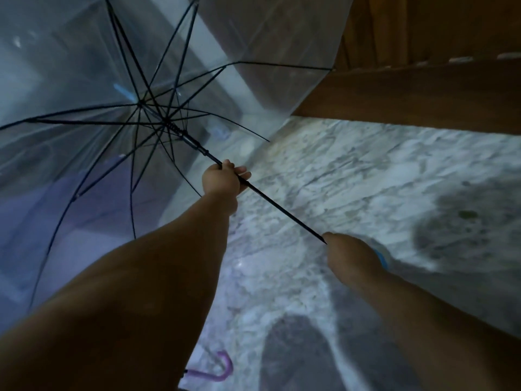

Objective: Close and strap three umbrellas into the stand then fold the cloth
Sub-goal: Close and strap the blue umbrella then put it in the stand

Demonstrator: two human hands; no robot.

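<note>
Head view, both hands gripping open umbrella (118, 88)

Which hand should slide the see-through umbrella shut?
Probably the left hand: it grips the shaft just below the runner. The right hand holds the handle end, steadying the umbrella.

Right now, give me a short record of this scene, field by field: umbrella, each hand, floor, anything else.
umbrella: clear umbrella, canopy open
left hand: left hand grips the black shaft below the runner
right hand: right hand holds the blue handle end
floor: marbled stone floor
other: purple hooked handle lying at bottom edge
</note>
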